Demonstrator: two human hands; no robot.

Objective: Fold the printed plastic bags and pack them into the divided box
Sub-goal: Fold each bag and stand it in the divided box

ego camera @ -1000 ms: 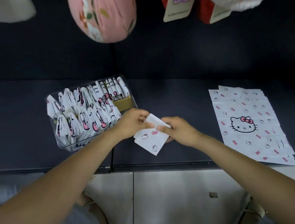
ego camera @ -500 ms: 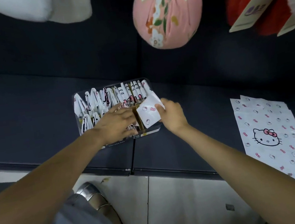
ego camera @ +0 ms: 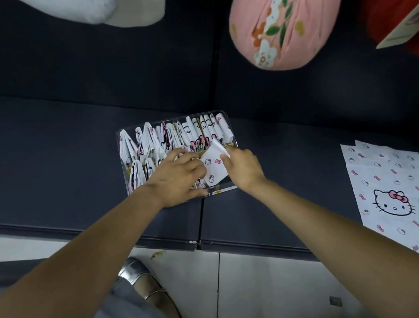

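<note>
While the head view looks down, my right hand [ego camera: 242,169] pinches the folded bag [ego camera: 213,167] over the divided box [ego camera: 225,125]; my left hand [ego camera: 179,179] presses packed bags aside, fingers relaxed. Thin, slippery film, I judge: grip the folded edge.

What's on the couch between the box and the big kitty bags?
Nothing: the head view shows only bare dark cushion between the divided box and the flat printed bags.

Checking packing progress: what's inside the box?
The box holds two rows of upright folded bags. Both hands and a held bag cover the near-right part.
</note>
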